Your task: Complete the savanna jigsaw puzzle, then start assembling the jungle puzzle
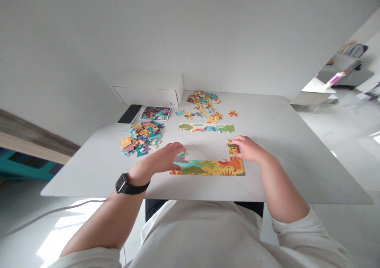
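A partly joined jigsaw puzzle (204,168) lies near the table's front edge, its right side built up into a short column. My left hand (170,156) rests at its left end, fingers curved and apart around the grey and blue pieces there. At the right column is my right hand (247,148), its thumb and fingers spread over a yellow-green puzzle piece (233,148). Whether that piece is gripped or only touched I cannot tell. Behind the gap lies a separate joined strip of puzzle (206,128) with trees and a blue shape.
Loose pieces form a pile (142,137) at the left and another pile (203,97) at the back. A single red-arched piece (233,113) lies right of the scattered ones. Further back left are a phone (130,114), a picture card (154,113) and a white box (148,95) against the wall.
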The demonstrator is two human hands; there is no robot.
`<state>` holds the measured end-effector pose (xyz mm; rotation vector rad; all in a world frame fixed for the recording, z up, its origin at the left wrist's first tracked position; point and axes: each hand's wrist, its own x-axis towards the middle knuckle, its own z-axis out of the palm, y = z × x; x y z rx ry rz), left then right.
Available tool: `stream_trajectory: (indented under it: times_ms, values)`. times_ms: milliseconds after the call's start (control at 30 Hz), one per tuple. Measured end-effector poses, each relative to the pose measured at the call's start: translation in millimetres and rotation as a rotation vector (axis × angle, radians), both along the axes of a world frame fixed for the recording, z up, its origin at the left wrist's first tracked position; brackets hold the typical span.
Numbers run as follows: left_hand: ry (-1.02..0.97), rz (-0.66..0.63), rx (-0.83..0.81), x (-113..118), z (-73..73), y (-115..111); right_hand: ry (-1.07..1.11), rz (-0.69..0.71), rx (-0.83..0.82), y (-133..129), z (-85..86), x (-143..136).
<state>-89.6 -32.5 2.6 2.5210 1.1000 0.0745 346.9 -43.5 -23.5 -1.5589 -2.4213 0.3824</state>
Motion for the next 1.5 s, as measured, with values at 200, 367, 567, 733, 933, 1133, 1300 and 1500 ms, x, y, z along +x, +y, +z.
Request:
stream_trajectory:
  times_ms: [200,367,567,733,933,1133,1300,1500]
  values:
    - [-0.213,0.209,0.208,14.9,29.2,43.2,0.107,-0.090,0.168,5.2,11.3,5.1]
    - [-0.209,0.372,0.190,36.0,43.6,97.0,0.143,-0.252,0.300,22.3,29.9,20.6]
    - [-0.253,0.352,0.206,44.4,7.2,121.6,0.043,-0.315,0.147,64.0,41.7,29.9]
    - [-0.285,0.251,0.230,37.8,-17.3,119.9,0.243,-0.331,0.220,88.8,3.7,12.7]
    - [-0.283,0.210,0.257,30.8,-25.5,124.7,0.258,-0.223,0.266,89.6,-30.3,1.8]
    - [-0.220,0.261,0.206,30.6,-31.9,125.3,0.215,-0.201,0.225,89.7,-29.4,6.2]
    - [-0.208,0.269,0.190,32.2,-28.6,123.6,0.176,-0.161,0.175,87.0,-21.5,11.7]
    - [-0.232,0.219,0.196,29.9,-21.8,120.3,0.122,-0.098,0.109,78.6,-6.5,23.0]
